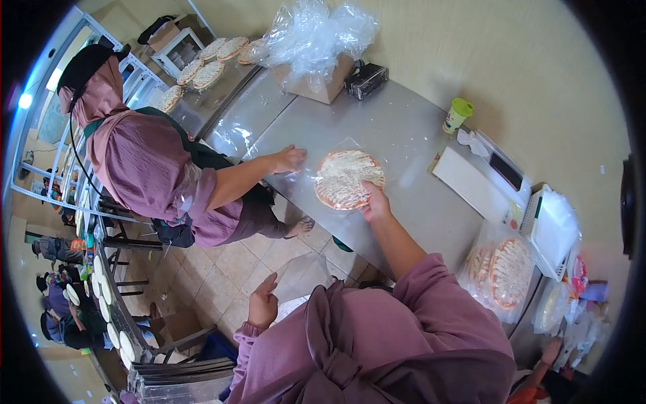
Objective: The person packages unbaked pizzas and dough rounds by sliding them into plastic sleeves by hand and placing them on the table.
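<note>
A round pizza [343, 176] topped with shredded white cheese, with clear film about it, is over the front part of the metal table [417, 195]. My right hand [376, 203] grips its lower right edge, thumb on top. Lower left, my left hand [264, 301] is raised off the table with its fingers apart. Beside its fingertips is a clear plastic bag [303, 276]; whether they touch is unclear. A co-worker's hand [289, 159] reaches over the table, left of the pizza and apart from it.
A co-worker [148, 161] stands at the left. Behind are a cardboard box [323, 84] of clear bags and more pizzas [208, 74]. To the right are a green-lidded cup [457, 116], a white board [470, 180], bagged pizzas [509, 273] and a white basket [535, 232].
</note>
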The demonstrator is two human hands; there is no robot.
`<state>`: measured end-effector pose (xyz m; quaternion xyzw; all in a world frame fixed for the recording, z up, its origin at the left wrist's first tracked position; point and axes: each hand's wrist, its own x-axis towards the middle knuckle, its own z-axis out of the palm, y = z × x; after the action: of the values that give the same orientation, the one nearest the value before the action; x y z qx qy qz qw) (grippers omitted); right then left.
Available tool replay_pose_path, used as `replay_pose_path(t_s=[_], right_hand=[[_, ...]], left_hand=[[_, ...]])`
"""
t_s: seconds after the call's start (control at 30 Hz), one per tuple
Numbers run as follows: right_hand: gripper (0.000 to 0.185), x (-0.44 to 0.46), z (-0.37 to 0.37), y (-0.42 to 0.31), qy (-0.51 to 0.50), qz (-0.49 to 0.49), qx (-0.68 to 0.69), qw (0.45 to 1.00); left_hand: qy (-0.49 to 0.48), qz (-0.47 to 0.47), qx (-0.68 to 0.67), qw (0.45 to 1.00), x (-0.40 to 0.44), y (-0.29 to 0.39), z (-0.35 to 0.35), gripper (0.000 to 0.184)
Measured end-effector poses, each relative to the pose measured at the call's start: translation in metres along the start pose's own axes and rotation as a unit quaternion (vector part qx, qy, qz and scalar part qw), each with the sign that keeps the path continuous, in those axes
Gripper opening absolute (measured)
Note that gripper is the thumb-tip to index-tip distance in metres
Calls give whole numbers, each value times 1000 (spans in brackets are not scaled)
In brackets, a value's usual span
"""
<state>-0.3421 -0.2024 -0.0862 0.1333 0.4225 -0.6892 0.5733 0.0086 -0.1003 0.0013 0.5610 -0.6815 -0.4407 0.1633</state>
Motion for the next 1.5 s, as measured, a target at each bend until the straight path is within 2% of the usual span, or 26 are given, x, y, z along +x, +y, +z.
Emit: replay_pose_path(t_s=[0.07, 0.2, 0.27, 0.3, 0.37, 0.5, 0.57, 0.6, 0.7, 0.83, 0.9, 0.97, 1.1, 1.13, 1.2, 1.33, 1.4, 1.5], right_hand=[[43, 9, 0, 4, -78, -26, 74, 994], [45, 17, -7, 5, -74, -57, 29, 995], [46, 14, -14, 1, -149, -100, 25, 983], [46, 13, -18, -3, -147, -105, 26, 983], [49, 4, -27, -15, -224, -113, 35, 968], [52, -15, -51, -51, -230, -92, 16, 969], [55, -47, -54, -76, -302, -172, -32, 937], [55, -66, -58, -88, -300, -179, -32, 937], [54, -114, -72, -107, -367, -145, 175, 902], [54, -134, -80, -88, -391, -156, 271, 865], [54, -146, -88, -71, -387, -165, 284, 862], [54, -160, -97, -58, -376, -175, 289, 863], [54, -191, -128, -44, -338, -193, 267, 882], [54, -197, -137, -43, -328, -194, 260, 887], [54, -210, -152, -40, -307, -191, 243, 900], [54, -226, -172, -24, -276, -160, 219, 922], [55, -226, -173, -8, -271, -134, 221, 927], [55, -217, -164, 15, -272, -95, 240, 927]], left_hand=[[2, -12, 1, 1000, 0, 6, -6, 62], [-3, -41, -101, 994, 2, 19, -26, 65], [-3, -60, -162, 985, 6, 32, -41, 67], [-8, -58, -162, 985, 8, 39, -49, 67], [9, -34, -198, 980, 13, 50, -64, 67], [4, 18, -227, 974, 26, 67, -88, 65], [-2, 45, -212, 976, 31, 84, -95, 64], [-10, 53, -216, 975, 34, 93, -99, 63], [-33, 82, -229, 969, 46, 107, -103, 62], [-60, 131, -246, 959, 71, 138, -87, 65], [-67, 189, -230, 952, 85, 152, -66, 64], [-90, 229, -202, 948, 106, 161, -38, 71], [-98, 338, -49, 935, 148, 175, 36, 68], [-106, 344, -48, 932, 161, 175, 54, 68], [-92, 471, 113, 870, 180, 176, 88, 66], [-132, 522, 155, 828, 181, 188, 131, 65], [-186, 539, 155, 807, 175, 190, 142, 65], [-234, 524, 184, 798, 164, 194, 147, 65]])
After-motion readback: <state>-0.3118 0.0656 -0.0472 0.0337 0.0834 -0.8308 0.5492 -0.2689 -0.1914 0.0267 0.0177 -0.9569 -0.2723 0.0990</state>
